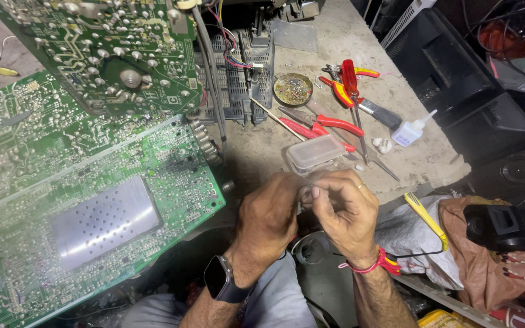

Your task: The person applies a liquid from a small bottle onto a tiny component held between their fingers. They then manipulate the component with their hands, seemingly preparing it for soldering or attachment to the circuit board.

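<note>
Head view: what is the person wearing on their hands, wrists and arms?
Both forearms are bare, no sleeves or gloves. The left hand has a dark smartwatch with a black square face and dark band on its wrist. The right hand has a thin gold-coloured ring on one finger and a red thread band with some yellow at its wrist.

Worn grey workbench (347,36) (stained, chipped edge); dark clutter beside.

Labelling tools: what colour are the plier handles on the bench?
Red, yellow at the ends: pliers behind the hands, head view.
</note>
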